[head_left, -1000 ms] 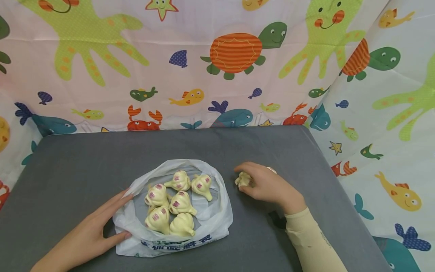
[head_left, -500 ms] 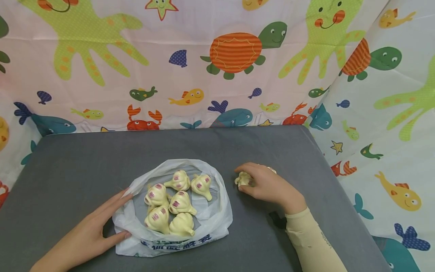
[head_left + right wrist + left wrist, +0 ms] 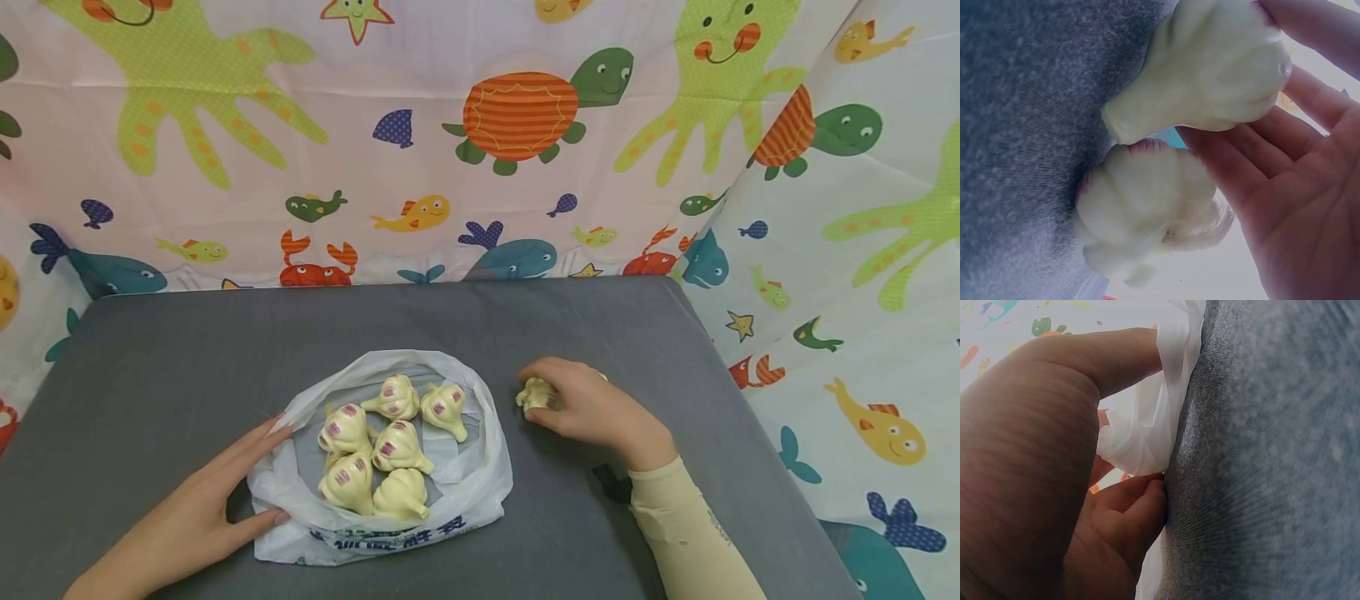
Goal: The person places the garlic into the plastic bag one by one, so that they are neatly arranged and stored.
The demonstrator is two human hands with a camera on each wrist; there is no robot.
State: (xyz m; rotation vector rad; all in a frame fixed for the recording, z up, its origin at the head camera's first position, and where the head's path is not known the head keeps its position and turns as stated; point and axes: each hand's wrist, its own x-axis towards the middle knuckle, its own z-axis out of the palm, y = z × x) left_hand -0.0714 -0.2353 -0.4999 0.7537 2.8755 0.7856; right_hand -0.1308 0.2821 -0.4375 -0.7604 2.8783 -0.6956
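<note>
A white plastic bag (image 3: 491,467) with its mouth rolled wide lies on the table, several garlic bulbs (image 3: 401,447) inside it. My left hand (image 3: 198,496) rests against the bag's left side, fingers and thumb spread and touching the plastic. In the left wrist view the thumb meets the crinkled bag (image 3: 1141,425) and the other fingers lie low by the cloth. Right of the bag, my right hand (image 3: 592,408) grips a garlic bulb (image 3: 536,395) from above. The right wrist view has this bulb (image 3: 1210,69) between thumb and fingers, with a second bulb (image 3: 1141,200) close beside it.
A dark grey cloth covers the table (image 3: 225,350). Behind it and on the right hangs a curtain (image 3: 420,167) printed with sea animals. A small black object (image 3: 613,484) shows beneath the right wrist.
</note>
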